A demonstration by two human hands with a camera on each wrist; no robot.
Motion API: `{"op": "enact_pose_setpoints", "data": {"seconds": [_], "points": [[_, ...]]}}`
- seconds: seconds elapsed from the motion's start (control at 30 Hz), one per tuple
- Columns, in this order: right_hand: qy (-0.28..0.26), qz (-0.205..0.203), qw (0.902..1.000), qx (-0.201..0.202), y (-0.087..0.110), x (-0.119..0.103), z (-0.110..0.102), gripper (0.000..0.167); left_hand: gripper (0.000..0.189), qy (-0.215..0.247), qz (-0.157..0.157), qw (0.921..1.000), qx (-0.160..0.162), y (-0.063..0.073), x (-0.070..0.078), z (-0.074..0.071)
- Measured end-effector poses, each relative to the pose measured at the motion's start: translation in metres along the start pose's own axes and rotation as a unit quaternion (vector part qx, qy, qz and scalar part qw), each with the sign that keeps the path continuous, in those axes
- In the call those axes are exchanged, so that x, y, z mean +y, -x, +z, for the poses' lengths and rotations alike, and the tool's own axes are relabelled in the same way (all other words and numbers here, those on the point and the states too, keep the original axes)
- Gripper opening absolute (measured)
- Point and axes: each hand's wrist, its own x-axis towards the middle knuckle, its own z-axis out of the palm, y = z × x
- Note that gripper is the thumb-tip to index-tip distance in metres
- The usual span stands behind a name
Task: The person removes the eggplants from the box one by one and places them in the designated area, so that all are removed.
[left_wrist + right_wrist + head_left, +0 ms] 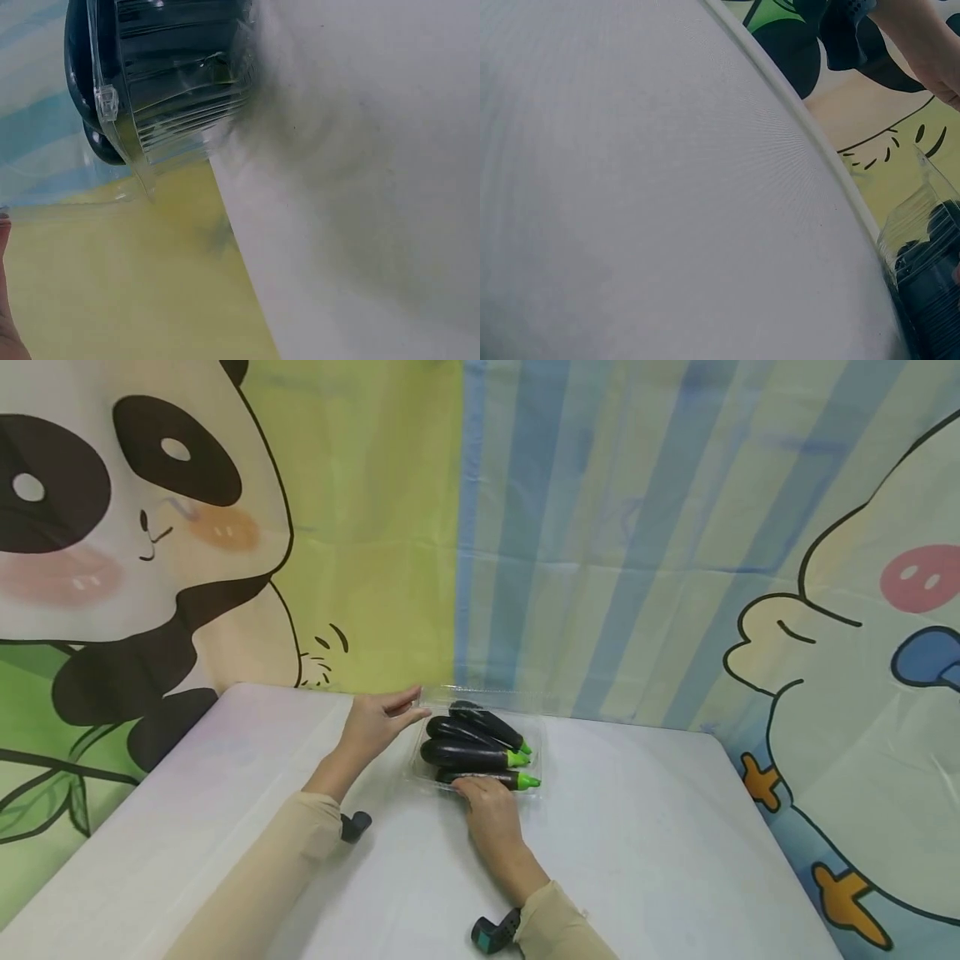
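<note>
Cartoon-printed cloth backdrop [360, 527] behind a white table [637, 827]. Near its far edge, a clear, ribbed plastic box [538, 756] holds four glossy black eggplants [463, 753] with green stem ends. I judge the box light, flexy and easily creased, the eggplants smooth, slippery; best held by opposite rims. My left hand [375, 722] pinches the raised clear lid [510, 696] by its left edge; my right hand [491, 818] meets the near rim, grip unclear.

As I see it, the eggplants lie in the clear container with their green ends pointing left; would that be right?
Not quite: the green ends point right, as the head view shows; the eggplants do lie in the clear container.
</note>
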Motion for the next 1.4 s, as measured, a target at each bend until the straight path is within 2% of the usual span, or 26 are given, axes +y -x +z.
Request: {"op": "enact_pose_setpoints", "data": {"seconds": [0.23,0.43,0.67,0.83,1.07,1.23,1.4], "points": [[0.0,-0.006,1.0,0.001,0.0,0.001,-0.001,0.017,0.03,0.036,0.003,0.9976,0.059,-0.012,-0.005,0.008],[-0.003,-0.002,1.0,-0.004,0.001,0.001,0.001,0.014,0.03,0.041,-0.007,0.9972,0.062,-0.02,-0.011,0.008],[-0.002,-0.009,1.0,-0.001,0.001,0.001,0.001,0.014,0.028,0.018,-0.003,0.9966,0.08,-0.031,-0.015,0.012],[-0.005,-0.006,1.0,0.001,0.002,0.003,0.001,0.013,0.025,-0.001,-0.003,0.9972,0.074,-0.044,-0.016,0.016],[-0.002,-0.008,0.9999,0.01,0.002,0.001,0.005,0.011,0.018,-0.012,0.008,0.9956,0.093,-0.063,-0.017,0.02],[0.001,-0.012,0.9998,0.014,0.002,0.0,0.008,0.011,0.017,-0.001,-0.015,0.9952,0.096,-0.072,-0.018,0.022],[0.006,-0.01,0.9998,0.014,0.001,0.001,0.007,0.012,0.019,0.004,-0.054,0.9952,0.081,-0.084,-0.021,0.023]]}}
